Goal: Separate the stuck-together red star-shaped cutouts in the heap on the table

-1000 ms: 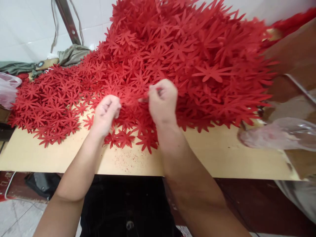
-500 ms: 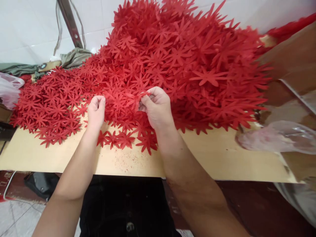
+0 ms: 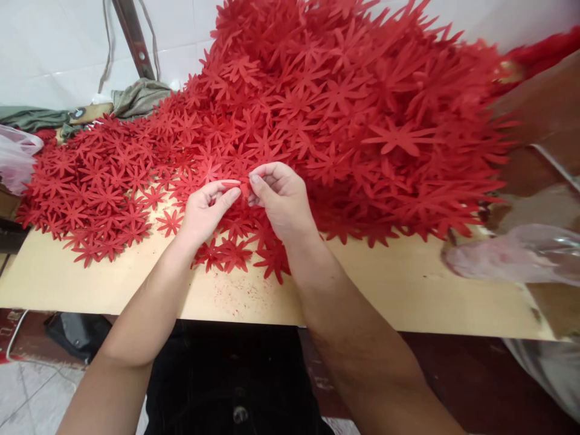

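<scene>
Red flower-shaped pieces with narrow petals lie in a large heap (image 3: 339,96) across the back of a pale wooden board (image 3: 385,284). Above the front of the heap, my left hand (image 3: 211,211) pinches a petal of one small red piece (image 3: 244,186) between thumb and fingers. My right hand (image 3: 283,196), close beside it, grips the same piece from the other side, its fingers curled. The two hands almost touch and partly hide the piece. Below them on the board are a few loose flower pieces (image 3: 233,254) and fine red crumbs.
At the right, a clear plastic bag (image 3: 512,254) lies by brown cardboard (image 3: 544,199). Another plastic bag (image 3: 18,157) is at the far left. Green-grey cloth (image 3: 140,96) lies behind the heap, near a metal post (image 3: 133,39). A dark bag (image 3: 77,335) is below the board.
My left hand has moved right, up to my right hand, and now pinches the red piece. A single flower piece lies on the board where my left hand was. The view has shifted slightly.
</scene>
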A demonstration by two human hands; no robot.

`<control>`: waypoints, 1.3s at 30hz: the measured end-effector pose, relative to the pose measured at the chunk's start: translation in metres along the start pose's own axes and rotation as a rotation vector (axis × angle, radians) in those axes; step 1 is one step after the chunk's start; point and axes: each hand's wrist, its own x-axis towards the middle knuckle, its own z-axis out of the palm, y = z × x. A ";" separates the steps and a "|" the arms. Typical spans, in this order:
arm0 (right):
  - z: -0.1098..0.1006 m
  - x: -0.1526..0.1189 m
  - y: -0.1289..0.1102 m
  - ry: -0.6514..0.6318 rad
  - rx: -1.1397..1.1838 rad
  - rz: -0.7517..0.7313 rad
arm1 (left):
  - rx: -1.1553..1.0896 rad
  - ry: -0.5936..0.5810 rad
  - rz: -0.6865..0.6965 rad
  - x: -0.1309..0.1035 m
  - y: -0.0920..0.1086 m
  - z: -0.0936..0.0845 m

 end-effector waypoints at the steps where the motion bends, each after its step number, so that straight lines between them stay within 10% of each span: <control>1: 0.001 -0.001 0.000 0.001 0.002 0.010 | -0.017 -0.007 -0.007 0.000 0.000 0.001; 39: 0.006 -0.008 -0.011 -0.168 0.045 0.050 | -0.044 0.054 -0.017 0.000 0.004 -0.002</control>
